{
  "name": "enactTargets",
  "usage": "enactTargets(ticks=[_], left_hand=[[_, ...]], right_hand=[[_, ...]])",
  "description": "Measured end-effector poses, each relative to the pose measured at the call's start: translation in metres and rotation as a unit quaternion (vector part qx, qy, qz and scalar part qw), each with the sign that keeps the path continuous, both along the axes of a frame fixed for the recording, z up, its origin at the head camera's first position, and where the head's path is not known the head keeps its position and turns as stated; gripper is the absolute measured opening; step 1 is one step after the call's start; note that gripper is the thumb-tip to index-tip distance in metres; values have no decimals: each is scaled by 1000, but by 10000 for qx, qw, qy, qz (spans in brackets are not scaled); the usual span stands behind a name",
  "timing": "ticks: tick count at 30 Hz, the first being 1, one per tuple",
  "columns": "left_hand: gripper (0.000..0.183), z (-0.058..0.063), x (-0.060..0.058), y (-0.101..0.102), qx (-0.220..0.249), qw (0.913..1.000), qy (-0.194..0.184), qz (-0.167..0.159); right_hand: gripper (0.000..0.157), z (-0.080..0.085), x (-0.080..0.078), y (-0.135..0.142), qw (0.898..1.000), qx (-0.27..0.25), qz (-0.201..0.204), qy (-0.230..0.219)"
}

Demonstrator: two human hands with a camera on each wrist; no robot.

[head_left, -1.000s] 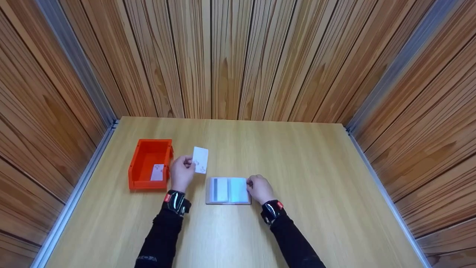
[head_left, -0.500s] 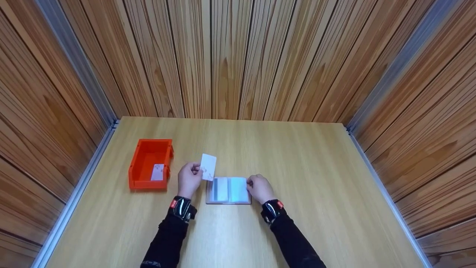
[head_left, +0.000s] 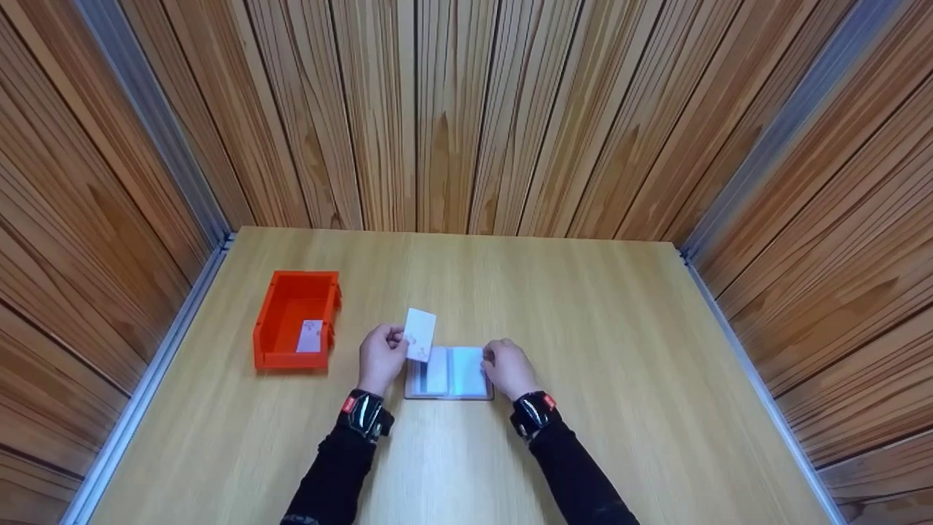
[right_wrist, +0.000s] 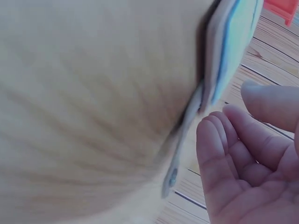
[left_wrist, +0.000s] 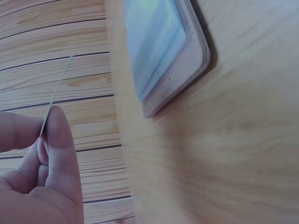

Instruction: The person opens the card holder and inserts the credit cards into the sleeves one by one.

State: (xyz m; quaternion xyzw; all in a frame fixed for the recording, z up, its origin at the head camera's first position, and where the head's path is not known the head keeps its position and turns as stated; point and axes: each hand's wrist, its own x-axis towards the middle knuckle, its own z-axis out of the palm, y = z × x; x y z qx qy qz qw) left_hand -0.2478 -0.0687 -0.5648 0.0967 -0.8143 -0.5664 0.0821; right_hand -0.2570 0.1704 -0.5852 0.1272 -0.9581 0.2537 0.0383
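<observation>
My left hand pinches a white card with a faint printed pattern between thumb and fingers. The card stands tilted over the far left corner of an open card holder, and shows edge-on in the left wrist view as a thin line. Clear, shiny sleeves lie inside the holder's pale cover. At the holder's right edge is my right hand; in the right wrist view its fingers are loosely bent, with a gap to the thumb. A strap with a snap sticks out below them.
An orange bin stands left of my left hand, with another printed card lying in it. Wood-plank walls enclose the table at the back and both sides.
My left hand has carried the card rightward and nearer, from beside the bin to over the holder's left corner. The right hand has barely moved.
</observation>
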Motion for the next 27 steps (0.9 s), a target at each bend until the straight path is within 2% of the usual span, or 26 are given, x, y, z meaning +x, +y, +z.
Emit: enactTargets(ticks=[5, 11, 17, 23, 27], left_hand=[[24, 1, 1, 4, 14, 9999, 141, -38], [25, 0, 3, 11, 37, 9998, 111, -149], [24, -3, 7, 18, -2, 9996, 198, -178], [24, -4, 10, 25, 240, 9993, 6, -273], [22, -3, 12, 28, 242, 9989, 100, -378]], right_hand=[[18, 11, -2, -8, 9994, -331, -57, -103], [20, 21, -5, -20, 9967, -809, 16, -47], [21, 24, -5, -29, 9932, -1152, 142, -116], [26, 25, -3, -36, 9897, -1364, 87, -417], [27, 25, -2, -39, 9880, -1519, 112, -263]])
